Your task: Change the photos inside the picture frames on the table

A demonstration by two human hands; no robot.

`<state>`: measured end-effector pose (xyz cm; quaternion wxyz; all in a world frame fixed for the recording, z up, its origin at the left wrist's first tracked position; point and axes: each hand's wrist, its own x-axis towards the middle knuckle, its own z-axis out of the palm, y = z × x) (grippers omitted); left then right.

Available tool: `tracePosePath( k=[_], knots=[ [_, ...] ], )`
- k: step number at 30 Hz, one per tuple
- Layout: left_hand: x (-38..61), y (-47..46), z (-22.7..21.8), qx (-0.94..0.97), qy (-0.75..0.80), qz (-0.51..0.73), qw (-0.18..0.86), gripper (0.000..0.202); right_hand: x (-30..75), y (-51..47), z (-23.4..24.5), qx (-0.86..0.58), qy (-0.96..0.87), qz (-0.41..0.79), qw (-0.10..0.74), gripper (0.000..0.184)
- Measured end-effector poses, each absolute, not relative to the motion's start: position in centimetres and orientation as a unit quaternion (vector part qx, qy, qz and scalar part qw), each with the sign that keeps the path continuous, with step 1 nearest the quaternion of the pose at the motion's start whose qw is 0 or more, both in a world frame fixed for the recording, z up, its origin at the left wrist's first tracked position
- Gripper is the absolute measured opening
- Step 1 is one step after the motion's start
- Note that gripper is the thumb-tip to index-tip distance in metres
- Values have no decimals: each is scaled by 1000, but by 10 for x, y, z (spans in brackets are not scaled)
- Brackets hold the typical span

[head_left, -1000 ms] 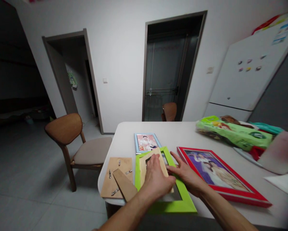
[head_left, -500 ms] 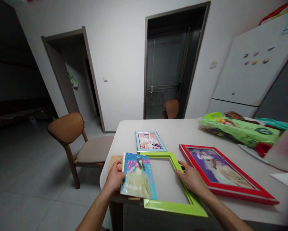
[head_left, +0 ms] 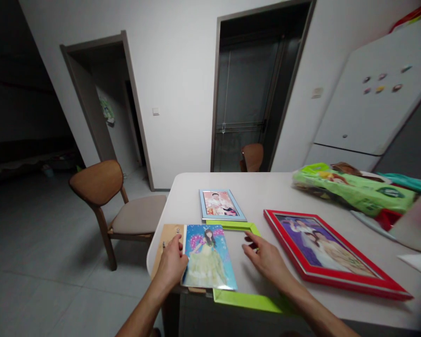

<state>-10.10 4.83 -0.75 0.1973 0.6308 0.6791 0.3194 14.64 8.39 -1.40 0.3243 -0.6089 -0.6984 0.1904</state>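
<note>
A glossy photo (head_left: 210, 262) of a figure in a pale green dress lies over the left part of a green picture frame (head_left: 247, 301). My left hand (head_left: 173, 257) is closed on the photo's left edge. Beneath that hand is a brown backing board (head_left: 166, 235) with small metal clips. Above the frame's opening, my right hand (head_left: 264, 255) hangs with fingers apart and nothing in them. Its forearm hides much of the frame's right side.
A blue-framed photo (head_left: 220, 205) lies behind the green frame. On the right lies a red-framed picture (head_left: 331, 255). Farther back on the white table (head_left: 266, 192) is a green plastic package (head_left: 358, 187). A wooden chair (head_left: 101, 187) stands at left.
My right hand has let go of the green frame's right side and moved left over its opening. The photo has shifted slightly right, with my left hand still at its edge.
</note>
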Motion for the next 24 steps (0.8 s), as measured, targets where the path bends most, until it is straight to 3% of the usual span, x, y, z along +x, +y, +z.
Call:
tracePosePath(
  k=[4, 7, 11, 16, 20, 24],
  knots=[
    [-85, 30, -1, 697, 616, 320, 180, 55, 109, 78, -13, -550, -562, 516, 340, 53],
    [-69, 15, -1, 765, 534, 276, 229, 68, 91, 77, -3, -484, -494, 629, 355, 37],
    [-57, 11, -1, 791, 496, 302, 191, 65, 82, 73, 26, -437, -463, 645, 423, 24],
    [-52, 21, 17, 689, 496, 494, 188, 42, 83, 62, 44, -399, -432, 639, 496, 35],
    [-32, 22, 27, 501, 481, 636, 337, 35, 87, 56, 22, -454, -374, 664, 462, 31],
    [-15, 24, 17, 405, 415, 654, 487, 44, 103, 62, 10, -424, -363, 635, 534, 27]
  ],
)
